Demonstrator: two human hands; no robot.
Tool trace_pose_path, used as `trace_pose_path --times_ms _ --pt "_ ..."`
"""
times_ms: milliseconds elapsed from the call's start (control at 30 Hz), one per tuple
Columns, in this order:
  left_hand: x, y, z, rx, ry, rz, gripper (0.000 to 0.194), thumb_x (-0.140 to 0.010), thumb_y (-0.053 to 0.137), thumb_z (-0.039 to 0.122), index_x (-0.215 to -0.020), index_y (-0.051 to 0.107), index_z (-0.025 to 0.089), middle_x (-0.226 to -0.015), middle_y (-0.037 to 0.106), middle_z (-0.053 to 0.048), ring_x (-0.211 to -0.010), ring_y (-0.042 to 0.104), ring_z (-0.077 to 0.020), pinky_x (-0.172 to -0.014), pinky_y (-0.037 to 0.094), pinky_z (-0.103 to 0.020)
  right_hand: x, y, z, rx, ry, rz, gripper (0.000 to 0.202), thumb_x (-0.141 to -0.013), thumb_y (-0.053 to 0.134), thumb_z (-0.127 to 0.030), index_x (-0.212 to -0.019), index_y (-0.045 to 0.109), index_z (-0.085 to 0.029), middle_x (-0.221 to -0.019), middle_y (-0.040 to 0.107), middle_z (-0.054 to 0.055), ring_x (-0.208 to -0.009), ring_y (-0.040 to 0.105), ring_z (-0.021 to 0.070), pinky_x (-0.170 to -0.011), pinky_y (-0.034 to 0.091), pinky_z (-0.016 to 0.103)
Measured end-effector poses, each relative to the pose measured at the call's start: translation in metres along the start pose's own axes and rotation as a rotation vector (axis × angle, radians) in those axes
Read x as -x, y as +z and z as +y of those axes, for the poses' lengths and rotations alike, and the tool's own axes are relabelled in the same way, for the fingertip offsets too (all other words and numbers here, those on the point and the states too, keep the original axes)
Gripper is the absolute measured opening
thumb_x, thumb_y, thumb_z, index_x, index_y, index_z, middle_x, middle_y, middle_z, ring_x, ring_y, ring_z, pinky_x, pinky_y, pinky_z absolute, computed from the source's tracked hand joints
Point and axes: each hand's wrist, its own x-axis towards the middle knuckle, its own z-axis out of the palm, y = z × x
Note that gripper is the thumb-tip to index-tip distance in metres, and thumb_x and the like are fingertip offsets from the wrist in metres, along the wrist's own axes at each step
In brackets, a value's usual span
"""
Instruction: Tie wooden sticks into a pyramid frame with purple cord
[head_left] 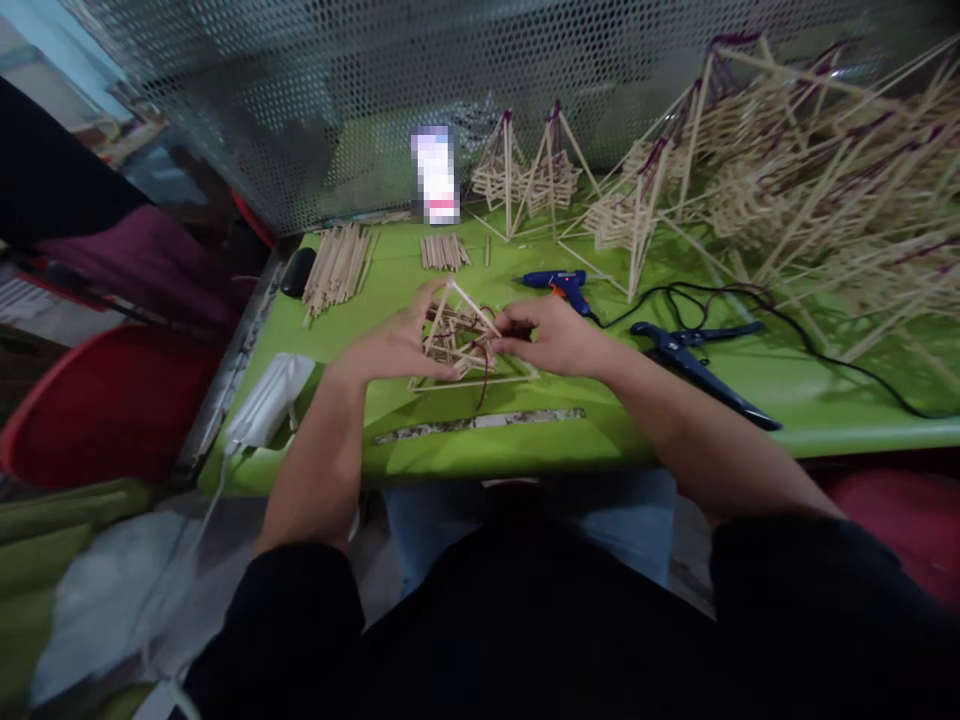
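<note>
A small frame of thin wooden sticks (pixel 457 335) stands on the green table (pixel 495 450), with a dark red cord (pixel 485 385) hanging from it. My left hand (pixel 401 340) grips the frame's left side, thumb at the front and fingers behind. On the right, my right hand (pixel 551 335) has thumb and fingertips pinched together at the frame's side, by the cord. Exactly what lies between those fingertips is too small to tell.
Behind are a blue glue gun (pixel 559 282), short sticks (pixel 444 252) and a lit phone (pixel 436 175). Long sticks (pixel 337 265) and a white power strip (pixel 270 400) lie left. A dark cutter (pixel 694 365) and many stick frames (pixel 810 180) are right. A patterned strip (pixel 480 424) lies in front.
</note>
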Motion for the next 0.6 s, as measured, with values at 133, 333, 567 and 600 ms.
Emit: trace_pose_path --times_ms 133,333,567,600 --pt "-0.002 0.001 -0.007 0.026 0.023 0.059 0.163 -0.077 0.118 0.063 -0.202 0.015 0.041 -0.180 0.066 -0.019 -0.154 0.077 -0.0488 -0.136 0.063 -0.067 -0.002 -0.005 0.006 -0.003 -0.032 0.063 0.020 -0.104 0.084 -0.039 -0.103 0.090 -0.020 -0.085 0.082 0.005 -0.075 0.066 0.0207 -0.072 0.048 0.037" --pt "-0.014 0.011 -0.010 0.111 0.002 0.126 0.162 -0.074 0.122 0.060 -0.201 0.022 0.043 -0.178 0.067 -0.020 -0.152 0.076 -0.0513 -0.140 0.056 -0.078 -0.002 -0.011 0.013 0.071 -0.025 0.108 0.020 -0.102 0.082 -0.037 -0.102 0.090 -0.019 -0.086 0.085 0.008 -0.075 0.073 0.0236 -0.074 0.053 0.039" --pt "-0.023 0.025 -0.012 0.184 -0.020 0.109 0.160 -0.075 0.121 0.055 -0.200 0.022 0.046 -0.183 0.063 -0.019 -0.156 0.075 -0.0514 -0.138 0.058 -0.077 -0.002 -0.017 0.007 0.013 0.048 0.074 0.020 -0.099 0.089 -0.041 -0.095 0.086 -0.021 -0.080 0.083 0.005 -0.071 0.071 0.0223 -0.071 0.052 0.040" --pt "-0.024 0.027 -0.012 0.183 -0.026 0.095 0.161 -0.075 0.120 0.055 -0.201 0.020 0.047 -0.185 0.062 -0.018 -0.158 0.073 -0.0519 -0.139 0.057 -0.077 -0.002 -0.018 0.007 0.002 0.057 0.058 0.022 -0.098 0.090 -0.042 -0.094 0.086 -0.022 -0.078 0.082 0.005 -0.070 0.070 0.0215 -0.070 0.052 0.039"
